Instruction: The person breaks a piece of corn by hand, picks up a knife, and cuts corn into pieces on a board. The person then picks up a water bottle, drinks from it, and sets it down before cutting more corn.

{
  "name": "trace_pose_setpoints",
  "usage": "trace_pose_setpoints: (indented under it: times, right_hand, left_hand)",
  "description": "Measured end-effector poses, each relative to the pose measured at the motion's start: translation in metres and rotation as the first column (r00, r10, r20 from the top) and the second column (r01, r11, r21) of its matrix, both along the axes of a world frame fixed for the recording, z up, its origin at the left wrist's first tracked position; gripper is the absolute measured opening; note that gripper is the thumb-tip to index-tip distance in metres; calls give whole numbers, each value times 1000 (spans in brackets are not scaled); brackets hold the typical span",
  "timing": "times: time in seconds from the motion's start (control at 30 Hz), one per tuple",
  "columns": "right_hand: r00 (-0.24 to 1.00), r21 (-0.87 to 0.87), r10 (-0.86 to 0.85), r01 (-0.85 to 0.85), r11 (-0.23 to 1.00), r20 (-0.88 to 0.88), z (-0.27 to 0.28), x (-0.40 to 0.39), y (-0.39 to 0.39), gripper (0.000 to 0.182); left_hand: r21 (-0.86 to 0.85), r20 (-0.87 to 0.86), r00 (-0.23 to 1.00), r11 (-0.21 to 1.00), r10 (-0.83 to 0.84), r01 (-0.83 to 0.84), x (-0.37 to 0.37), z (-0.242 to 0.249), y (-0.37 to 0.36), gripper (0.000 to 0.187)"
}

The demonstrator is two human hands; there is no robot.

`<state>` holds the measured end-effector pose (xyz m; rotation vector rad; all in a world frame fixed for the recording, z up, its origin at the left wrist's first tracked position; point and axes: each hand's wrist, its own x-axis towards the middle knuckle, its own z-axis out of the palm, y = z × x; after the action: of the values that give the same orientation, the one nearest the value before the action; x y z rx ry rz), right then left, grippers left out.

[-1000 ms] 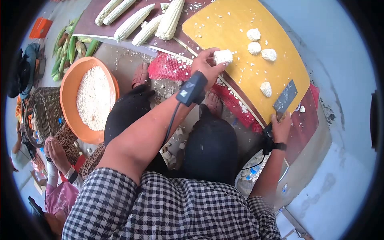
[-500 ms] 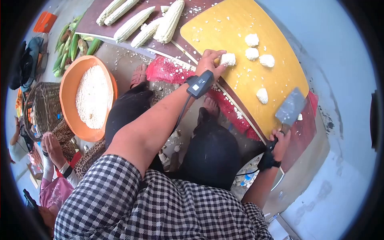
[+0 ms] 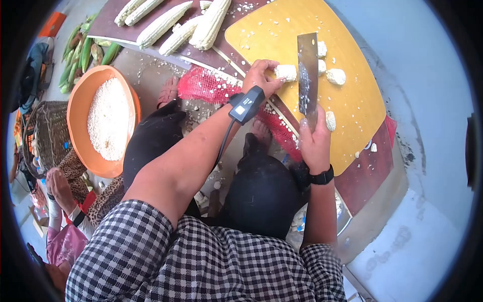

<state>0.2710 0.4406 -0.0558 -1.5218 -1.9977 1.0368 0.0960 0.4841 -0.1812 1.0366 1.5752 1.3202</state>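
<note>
My left hand (image 3: 262, 78) grips a short piece of white corn cob (image 3: 286, 73) between thumb and fingers on the yellow cutting board (image 3: 261, 40). In my right hand (image 3: 315, 143) is a cleaver (image 3: 307, 75), its broad blade pointing away from me just right of that piece. Behind and beside the blade lie several cut cob pieces, among them one chunk (image 3: 336, 76) in plain sight and another (image 3: 330, 121) near my right fingers. The blade partly hides two of them. Loose kernels are scattered over the board.
Whole peeled corn cobs (image 3: 211, 25) lie on the dark red tabletop (image 3: 113, 22) at upper left. An orange basin (image 3: 75, 108) of kernels stands on the floor, near a wicker basket (image 3: 53, 133) and corn husks (image 3: 85, 53). Another person's hands (image 3: 60, 189) show at lower left.
My right hand has brought the cleaver from the board's lower right up and left, beside the held cob piece. My left hand keeps its grip on that piece.
</note>
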Motion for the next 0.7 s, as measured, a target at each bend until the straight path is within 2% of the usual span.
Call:
trace_pose_setpoints:
  times: [0.1, 0.2, 0.3, 0.4, 0.5, 0.7]
  right_hand:
    - [998, 70, 67, -66, 995, -11, -8, -7, 10, 43]
    - [996, 27, 84, -85, 996, 30, -5, -21, 14, 44]
    - [994, 100, 87, -93, 991, 66, -11, -26, 18, 44]
    - [994, 46, 87, -90, 995, 68, -7, -30, 20, 45]
    - [992, 54, 103, -107, 993, 74, -7, -31, 22, 45]
    - [985, -31, 88, -84, 996, 150, -2, -37, 24, 44]
  left_hand:
    - [4, 4, 1000, 1000, 11, -11, 0, 5, -1, 44]
    - [6, -21, 999, 1000, 31, -31, 1, 12, -2, 42]
    - [-15, -7, 999, 999, 32, -32, 1, 9, 0, 41]
    - [16, 67, 996, 998, 60, -62, 4, 4, 0, 42]
    - [-26, 20, 999, 999, 45, -45, 2, 10, 0, 43]
    - [-1, -42, 997, 998, 64, -64, 2, 16, -3, 44]
